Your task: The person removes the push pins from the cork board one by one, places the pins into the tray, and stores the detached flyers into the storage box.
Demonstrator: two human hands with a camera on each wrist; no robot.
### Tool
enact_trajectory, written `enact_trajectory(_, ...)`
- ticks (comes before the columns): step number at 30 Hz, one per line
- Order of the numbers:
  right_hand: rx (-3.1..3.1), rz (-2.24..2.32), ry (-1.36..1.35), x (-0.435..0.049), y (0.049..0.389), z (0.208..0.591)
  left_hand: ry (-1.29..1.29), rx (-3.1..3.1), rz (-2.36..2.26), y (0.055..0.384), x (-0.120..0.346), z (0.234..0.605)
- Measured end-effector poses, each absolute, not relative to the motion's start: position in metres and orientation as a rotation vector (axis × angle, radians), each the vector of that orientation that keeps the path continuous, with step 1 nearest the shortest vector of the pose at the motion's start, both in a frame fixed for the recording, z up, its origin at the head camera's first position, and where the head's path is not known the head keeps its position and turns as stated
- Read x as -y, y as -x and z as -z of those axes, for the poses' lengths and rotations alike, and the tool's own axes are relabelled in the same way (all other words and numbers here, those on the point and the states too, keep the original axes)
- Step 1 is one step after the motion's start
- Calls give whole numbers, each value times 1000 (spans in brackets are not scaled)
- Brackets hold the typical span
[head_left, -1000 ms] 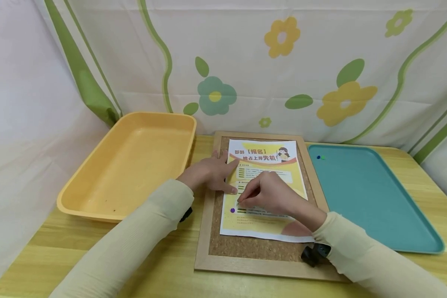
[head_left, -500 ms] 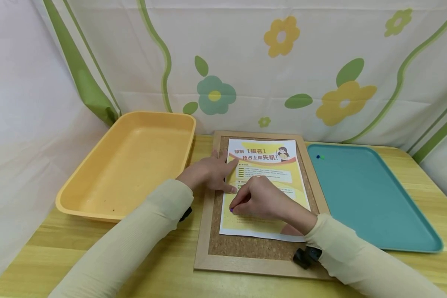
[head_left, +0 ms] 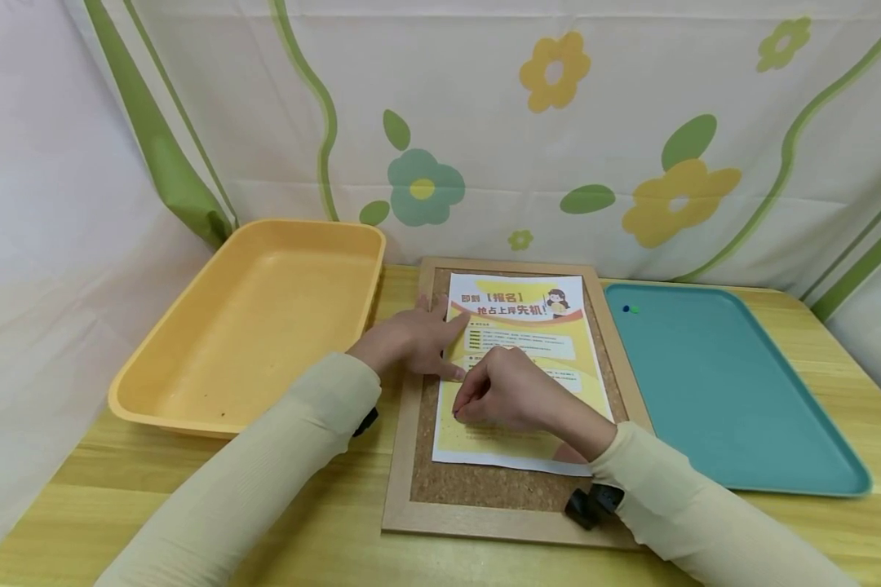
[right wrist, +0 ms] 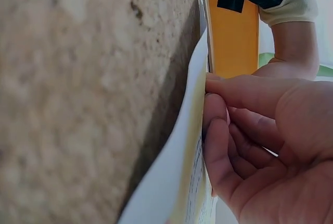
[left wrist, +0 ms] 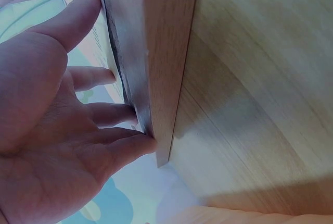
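Observation:
A printed yellow-and-white sheet (head_left: 521, 440) lies on a wood-framed cork board (head_left: 484, 487). My left hand (head_left: 422, 341) is spread over the left border of the board, thumb on the sheet. In the left wrist view, its fingers (left wrist: 125, 153) rest along the wooden frame (left wrist: 166, 67). My right hand (head_left: 514, 391) pinches a small purple pushpin (head_left: 456, 414) against the lower left of the sheet, the pin mostly hidden by the fingertips. In the right wrist view, thumb and fingers meet at the paper, and its near edge (right wrist: 179, 125) bows up off the cork.
A deep yellow tray (head_left: 245, 326) stands left of the board. To the right lies a shallow teal tray (head_left: 741, 408), with a dark blue bit (head_left: 626, 309) and a green bit (head_left: 635, 310) in its far left corner. A flowered curtain (head_left: 484, 122) hangs behind the wooden table (head_left: 338, 522).
My right hand has moved slightly left and down the sheet, from beside the purple pushpin to pinching it, covering most of it. The left hand has stayed in place.

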State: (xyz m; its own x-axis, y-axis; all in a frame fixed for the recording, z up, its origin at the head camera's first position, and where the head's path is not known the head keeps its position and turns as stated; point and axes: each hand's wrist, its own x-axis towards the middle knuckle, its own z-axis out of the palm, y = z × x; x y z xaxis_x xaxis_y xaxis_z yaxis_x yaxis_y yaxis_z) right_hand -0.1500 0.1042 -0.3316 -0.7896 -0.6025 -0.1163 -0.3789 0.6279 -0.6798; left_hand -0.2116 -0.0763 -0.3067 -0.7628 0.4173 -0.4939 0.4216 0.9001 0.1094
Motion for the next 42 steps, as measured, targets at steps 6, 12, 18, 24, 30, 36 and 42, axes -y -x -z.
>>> enact_trajectory(6,-2456,970,736,-107,151,330,-616,-2548,14,212,74,306)
enact_trajectory(12,-2366,1016,692,-113,155,329,-619,-2547,14,212,74,306)
enact_trajectory(18,-2276,1113,629,-122,157,328,-610,-2551,3,214,74,307)
enact_trajectory(24,-2199,1244,526,-130,159,327,-586,-2547,-16,213,73,308)
enact_trajectory(30,-2214,1329,471,-140,163,320,-588,-2555,-12,213,73,310)
enact_trajectory(36,-2304,1311,452,-150,167,313,-587,-2565,-6,212,76,312)
enact_trajectory(42,-2331,1317,431,-159,170,312,-603,-2565,-18,212,76,312)
